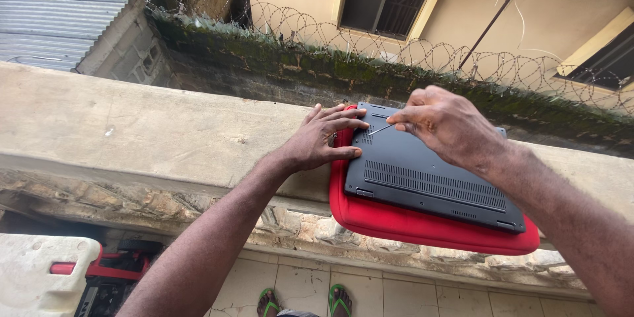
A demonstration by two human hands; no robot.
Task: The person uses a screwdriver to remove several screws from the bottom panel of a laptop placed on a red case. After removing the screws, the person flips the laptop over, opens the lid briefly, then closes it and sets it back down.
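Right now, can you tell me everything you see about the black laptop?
The black laptop lies upside down, lid shut, its matte plastic-looking base facing up with long vent slots and small feet. It rests on a red cushion on a concrete ledge. The left hand presses its corner, while the right hand holds a thin screwdriver tip to the base.
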